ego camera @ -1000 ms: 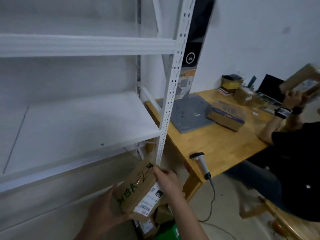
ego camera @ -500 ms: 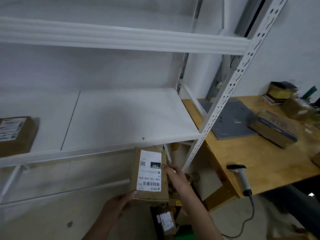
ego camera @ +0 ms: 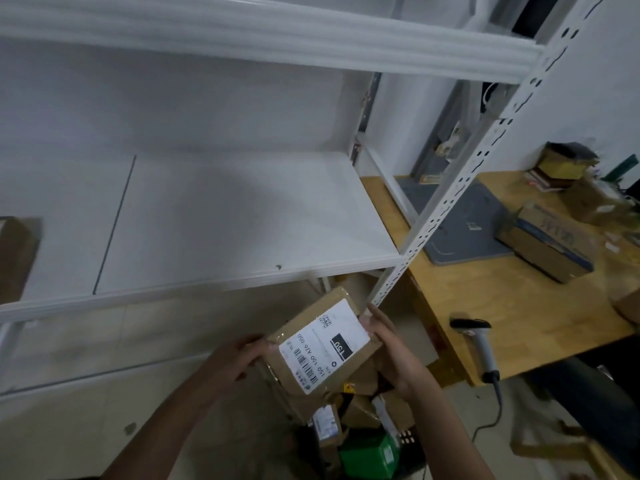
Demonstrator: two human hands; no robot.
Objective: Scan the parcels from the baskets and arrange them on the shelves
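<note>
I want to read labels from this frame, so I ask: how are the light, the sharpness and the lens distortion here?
In the head view the light is dim, without glare; a soft shadow crosses the shelf board; the wide lens bows the upper beam; on the held parcel only the large print of the label is sharp; the box at the left edge is smeared.

Both hands hold a brown parcel [ego camera: 323,344] below the white shelf [ego camera: 221,216], label up: left hand [ego camera: 239,358] on its near-left end, right hand [ego camera: 391,348] on its right. More parcels [ego camera: 363,414] lie beneath it. A scanner [ego camera: 479,344] rests on the wooden table [ego camera: 502,306], right.
</note>
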